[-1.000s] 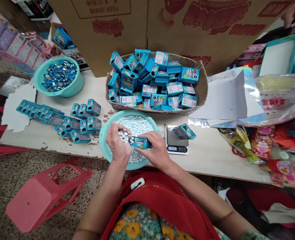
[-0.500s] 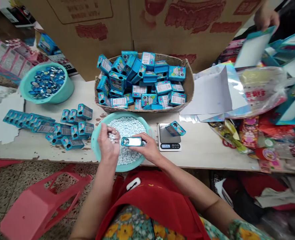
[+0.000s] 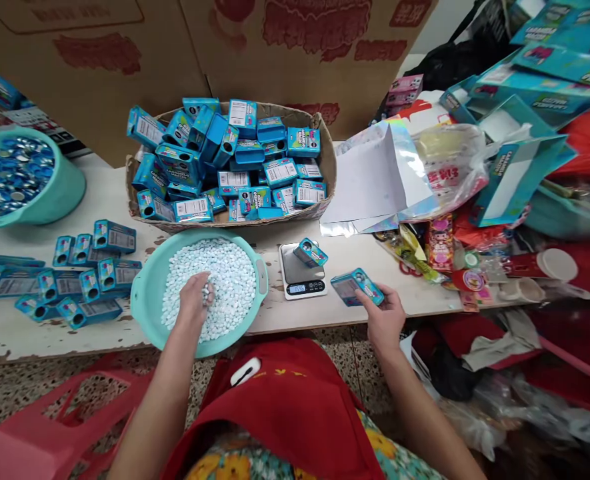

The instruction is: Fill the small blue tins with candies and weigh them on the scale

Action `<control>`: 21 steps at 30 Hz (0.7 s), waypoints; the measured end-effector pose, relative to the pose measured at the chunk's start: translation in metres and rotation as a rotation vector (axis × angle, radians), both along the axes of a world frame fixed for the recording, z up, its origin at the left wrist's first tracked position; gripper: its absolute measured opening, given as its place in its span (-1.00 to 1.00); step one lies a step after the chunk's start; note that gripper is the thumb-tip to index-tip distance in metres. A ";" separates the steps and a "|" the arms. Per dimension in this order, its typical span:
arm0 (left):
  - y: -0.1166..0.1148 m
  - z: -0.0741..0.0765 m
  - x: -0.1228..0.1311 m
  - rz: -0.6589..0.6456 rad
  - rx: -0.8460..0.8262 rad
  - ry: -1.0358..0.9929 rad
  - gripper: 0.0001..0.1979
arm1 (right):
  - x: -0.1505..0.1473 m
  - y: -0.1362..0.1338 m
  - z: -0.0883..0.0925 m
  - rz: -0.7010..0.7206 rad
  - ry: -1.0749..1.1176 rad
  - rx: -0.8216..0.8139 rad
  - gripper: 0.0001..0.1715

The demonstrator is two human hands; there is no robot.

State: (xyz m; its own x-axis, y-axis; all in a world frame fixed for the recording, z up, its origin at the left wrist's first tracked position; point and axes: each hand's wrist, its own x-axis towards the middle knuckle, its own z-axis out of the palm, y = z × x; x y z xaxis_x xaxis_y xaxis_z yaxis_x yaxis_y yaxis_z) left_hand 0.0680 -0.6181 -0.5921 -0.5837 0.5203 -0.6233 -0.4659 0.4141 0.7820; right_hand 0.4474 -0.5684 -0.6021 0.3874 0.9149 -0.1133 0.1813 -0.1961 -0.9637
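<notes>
My left hand (image 3: 195,300) is low over the turquoise basin (image 3: 147,287), its fingers curled around some small white candies. Loose white candies (image 3: 232,277) fill most of the basin. To the right of the kitchen scale (image 3: 302,288), my right hand (image 3: 385,319) grips a small blue box (image 3: 362,288) by its right end, tilted just above the table. Another blue box (image 3: 311,253), with a round dark hole in its end, rests on the scale's plate, apart from both hands.
A cardboard tray (image 3: 329,157) heaped with blue boxes stands behind the basin. More blue boxes (image 3: 117,273) are grouped at the left, near a bowl of shiny blue caps (image 3: 69,183). Papers (image 3: 365,180), plastic bags and wrappers crowd the right. A red stool (image 3: 29,427) stands below.
My right hand has carried its blue box from over the basin to beyond the scale's right side. My left hand has lowered toward the candies. The view has turned right.
</notes>
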 end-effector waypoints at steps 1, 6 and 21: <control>0.003 -0.001 0.002 -0.010 -0.013 0.036 -0.73 | 0.011 0.005 -0.015 -0.055 -0.044 0.010 -0.40; 0.017 0.000 0.000 0.036 0.040 -0.097 -0.77 | 0.036 0.012 -0.066 -0.094 -0.149 -0.024 -0.34; 0.002 -0.001 0.009 -0.562 -0.212 0.981 -0.65 | -0.078 0.067 -0.026 0.462 -0.439 0.228 -0.42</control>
State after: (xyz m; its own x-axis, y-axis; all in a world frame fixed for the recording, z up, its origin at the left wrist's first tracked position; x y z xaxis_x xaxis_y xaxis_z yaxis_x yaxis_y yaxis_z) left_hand 0.0768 -0.6158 -0.5930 -0.5848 0.7998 -0.1349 0.5973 0.5372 0.5955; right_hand 0.3692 -0.5019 -0.6277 -0.0831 0.9800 0.1808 0.5815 0.1950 -0.7899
